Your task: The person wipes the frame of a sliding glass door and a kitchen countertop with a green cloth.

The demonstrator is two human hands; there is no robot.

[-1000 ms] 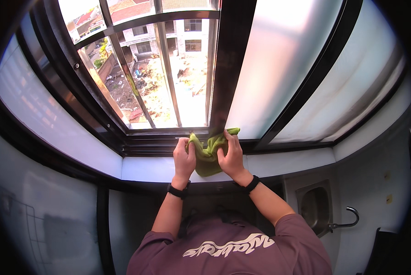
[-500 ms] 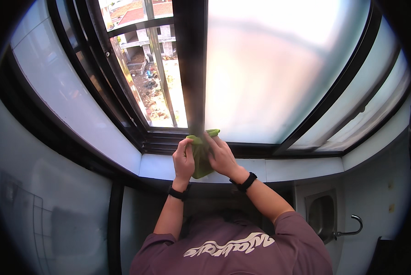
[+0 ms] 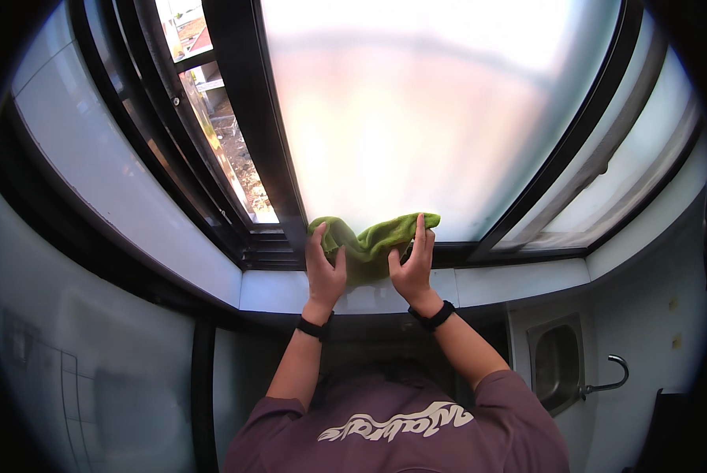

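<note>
A green cloth [image 3: 373,239] is stretched between my two hands, low in front of the frosted window pane [image 3: 416,134]. My left hand [image 3: 324,270] grips its left end, close to the foot of the dark sash upright [image 3: 263,118]. Its right end is in my right hand [image 3: 414,266], with one finger extended up over the fabric. The middle of the cloth sags in folds above the white sill [image 3: 487,290]. Whether the cloth touches the pane, I cannot tell.
To the left, a narrow window opening [image 3: 239,150] shows bars and ground outside. Dark sliding tracks [image 3: 270,256] run along the window's base. At the lower right sits a sink [image 3: 557,366] with a curved faucet [image 3: 609,378]. White tiled wall [image 3: 124,173] flanks the left side.
The frosted sash has slid left, narrowing the opening. My hands have moved apart, the right one shifting rightward, and the bunched cloth is now spread between them.
</note>
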